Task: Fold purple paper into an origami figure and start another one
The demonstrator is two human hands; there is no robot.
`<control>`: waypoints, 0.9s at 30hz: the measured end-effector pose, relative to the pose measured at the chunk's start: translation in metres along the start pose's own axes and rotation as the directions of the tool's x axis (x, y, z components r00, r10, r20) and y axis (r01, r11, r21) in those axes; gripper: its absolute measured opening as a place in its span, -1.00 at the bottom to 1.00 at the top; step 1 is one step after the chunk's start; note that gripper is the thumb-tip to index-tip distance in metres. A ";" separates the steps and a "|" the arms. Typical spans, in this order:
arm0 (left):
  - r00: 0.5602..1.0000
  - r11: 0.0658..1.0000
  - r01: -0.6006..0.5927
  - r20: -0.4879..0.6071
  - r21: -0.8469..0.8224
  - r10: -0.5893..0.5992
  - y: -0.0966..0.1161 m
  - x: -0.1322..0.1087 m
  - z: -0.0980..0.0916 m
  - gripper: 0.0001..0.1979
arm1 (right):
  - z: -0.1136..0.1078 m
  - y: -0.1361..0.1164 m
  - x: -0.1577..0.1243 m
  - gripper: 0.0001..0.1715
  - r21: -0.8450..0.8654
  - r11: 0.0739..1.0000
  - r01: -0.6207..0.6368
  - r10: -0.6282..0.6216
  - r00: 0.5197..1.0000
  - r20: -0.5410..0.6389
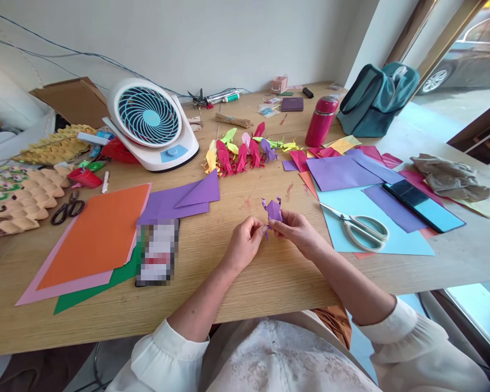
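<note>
A small purple folded paper figure (273, 209) sits between my two hands above the wooden table (237, 283). My left hand (245, 242) pinches its lower left edge with thumb and forefinger. My right hand (296, 231) grips its lower right part, fingers curled. Both hands are closed on the figure. Just beyond it stands a row of several finished folded paper figures (245, 152) in red, pink, yellow, green and purple.
White-handled scissors (361, 226) lie on light blue paper (392, 242) at right, beside purple sheets (338, 171) and a dark phone (422, 206). Orange and pink sheets (93, 239), black scissors (67, 208), a white fan (149, 122), a red bottle (320, 121) and a teal bag (375, 98) surround.
</note>
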State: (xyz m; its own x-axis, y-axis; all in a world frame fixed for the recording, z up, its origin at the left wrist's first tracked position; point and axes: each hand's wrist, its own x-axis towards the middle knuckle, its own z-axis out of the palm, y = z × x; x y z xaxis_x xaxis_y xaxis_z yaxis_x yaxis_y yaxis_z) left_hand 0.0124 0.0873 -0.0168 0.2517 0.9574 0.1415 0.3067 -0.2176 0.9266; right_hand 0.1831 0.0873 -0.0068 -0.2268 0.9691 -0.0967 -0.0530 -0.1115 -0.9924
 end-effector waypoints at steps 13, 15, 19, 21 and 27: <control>0.998 0.998 -0.041 0.048 -0.042 0.043 0.003 0.000 -0.001 -0.81 | 0.002 0.003 0.000 -0.54 -0.032 0.999 0.010 -0.010 1.000 -0.010; 0.997 0.996 -0.031 0.065 -0.082 0.036 0.004 0.000 -0.001 -0.78 | 0.001 0.005 0.001 -0.55 -0.030 0.999 0.023 -0.024 0.999 -0.040; 0.997 0.990 0.010 0.080 -0.141 0.002 0.004 0.000 0.000 -0.76 | 0.001 0.009 0.003 -0.58 0.023 0.999 0.049 -0.046 0.993 -0.111; 0.997 0.987 0.048 0.061 -0.153 -0.039 0.004 0.000 0.001 -0.79 | 0.002 0.009 0.004 -0.56 0.047 0.998 0.050 -0.044 0.991 -0.127; 0.999 0.999 0.020 -0.030 -0.045 -0.022 0.008 -0.001 0.004 -0.85 | 0.006 0.007 0.003 -0.54 0.078 0.996 0.047 -0.038 0.993 -0.110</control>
State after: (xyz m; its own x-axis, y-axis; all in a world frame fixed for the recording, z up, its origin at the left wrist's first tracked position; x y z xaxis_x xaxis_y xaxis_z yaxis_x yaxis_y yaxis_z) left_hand 0.0176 0.0835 -0.0110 0.2176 0.9671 0.1317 0.2699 -0.1893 0.9441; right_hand 0.1758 0.0878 -0.0140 -0.1164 0.9910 -0.0664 -0.1389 -0.0824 -0.9869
